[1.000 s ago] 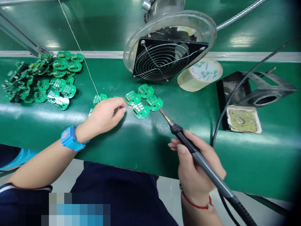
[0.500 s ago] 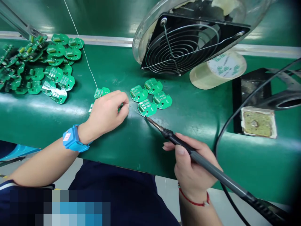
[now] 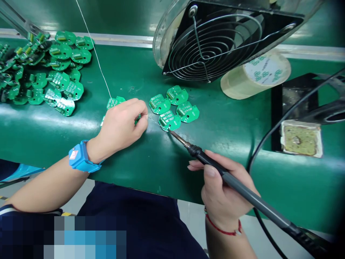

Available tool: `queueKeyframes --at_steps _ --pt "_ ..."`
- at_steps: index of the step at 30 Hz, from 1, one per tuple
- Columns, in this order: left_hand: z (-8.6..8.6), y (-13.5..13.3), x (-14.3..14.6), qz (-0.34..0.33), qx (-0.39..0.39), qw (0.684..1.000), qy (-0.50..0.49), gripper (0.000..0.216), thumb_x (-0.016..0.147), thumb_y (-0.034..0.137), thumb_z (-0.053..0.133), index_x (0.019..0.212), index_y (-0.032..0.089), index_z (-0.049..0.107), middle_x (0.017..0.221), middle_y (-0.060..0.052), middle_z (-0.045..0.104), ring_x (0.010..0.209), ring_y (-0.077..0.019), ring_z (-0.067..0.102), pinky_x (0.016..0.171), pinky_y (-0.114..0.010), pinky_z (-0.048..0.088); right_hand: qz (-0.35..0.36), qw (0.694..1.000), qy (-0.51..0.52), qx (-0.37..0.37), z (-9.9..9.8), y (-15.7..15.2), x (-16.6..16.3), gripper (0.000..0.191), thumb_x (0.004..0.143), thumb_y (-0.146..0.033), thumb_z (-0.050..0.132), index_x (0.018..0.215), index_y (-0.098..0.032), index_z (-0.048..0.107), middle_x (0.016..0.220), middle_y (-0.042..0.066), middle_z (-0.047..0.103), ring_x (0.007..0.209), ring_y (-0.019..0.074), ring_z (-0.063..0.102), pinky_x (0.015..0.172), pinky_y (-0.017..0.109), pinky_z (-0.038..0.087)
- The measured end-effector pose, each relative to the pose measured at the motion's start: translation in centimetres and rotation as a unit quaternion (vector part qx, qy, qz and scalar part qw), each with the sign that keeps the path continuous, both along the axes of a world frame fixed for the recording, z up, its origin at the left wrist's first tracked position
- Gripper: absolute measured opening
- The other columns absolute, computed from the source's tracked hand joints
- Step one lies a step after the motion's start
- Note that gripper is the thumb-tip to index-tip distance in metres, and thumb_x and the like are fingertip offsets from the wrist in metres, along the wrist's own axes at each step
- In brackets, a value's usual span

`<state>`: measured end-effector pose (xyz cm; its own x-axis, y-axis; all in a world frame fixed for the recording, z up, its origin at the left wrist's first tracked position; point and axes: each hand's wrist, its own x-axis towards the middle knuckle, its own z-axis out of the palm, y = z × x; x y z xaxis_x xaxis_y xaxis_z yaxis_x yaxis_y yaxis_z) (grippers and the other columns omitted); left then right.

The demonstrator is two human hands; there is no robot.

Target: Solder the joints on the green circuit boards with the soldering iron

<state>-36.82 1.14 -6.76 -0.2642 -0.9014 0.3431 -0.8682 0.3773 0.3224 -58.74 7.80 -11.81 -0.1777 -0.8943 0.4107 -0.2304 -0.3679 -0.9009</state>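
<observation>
A heap of green boards [image 3: 54,79] lies far left on the bench [image 3: 151,162]. The left hand [image 3: 121,126] pinches the solder wire [image 3: 94,54] shut between its fingertips, feeding it to the nearest board [image 3: 169,121] of four at centre. The right hand [image 3: 223,194] grips the soldering iron [image 3: 242,194], whose tip meets that board's near edge.

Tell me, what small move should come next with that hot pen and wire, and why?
Probably feed the solder wire onto the nearest board, at the tip of the soldering iron in the right hand: the left hand pinches the wire, its end just short of that spot.
</observation>
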Motion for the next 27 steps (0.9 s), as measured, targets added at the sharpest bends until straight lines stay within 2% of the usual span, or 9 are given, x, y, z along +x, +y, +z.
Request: queueKeyframes --at_steps 10,22,27 --pt "-0.4 0.1 -0.4 -0.015 0.001 1.0 0.0 0.013 0.08 0.011 0.045 0.07 0.017 0.052 0.067 0.0 0.054 0.063 -0.013 0.049 0.057 -0.026 0.037 0.023 0.999 0.013 0.029 -0.2 0.2 -0.2 0.023 0.082 -0.017 0.064 0.105 -0.017 0.065 0.077 0.001 0.07 0.061 0.0155 0.067 0.054 0.025 0.058" --pt "-0.6 0.4 -1.0 -0.035 0.023 0.999 -0.005 0.014 0.083 0.013 0.045 0.073 0.017 0.054 0.069 -0.001 0.054 0.064 -0.0138 0.049 0.059 -0.027 0.038 0.008 1.0 0.021 0.006 0.1 0.1 0.0 0.022 0.083 -0.018 0.063 0.105 -0.017 0.065 0.076 0.002 0.069 0.058 0.0165 0.067 0.051 0.027 0.058" --pt "-0.8 0.2 -1.1 -0.03 0.018 0.999 -0.028 0.016 0.085 0.015 0.044 0.075 0.017 0.055 0.069 -0.002 0.055 0.065 -0.0148 0.05 0.059 -0.028 0.038 0.016 0.999 0.024 0.025 0.0 0.1 0.0 0.023 0.083 -0.017 0.063 0.107 -0.017 0.064 0.078 0.002 0.069 0.06 0.0159 0.067 0.053 0.027 0.058"
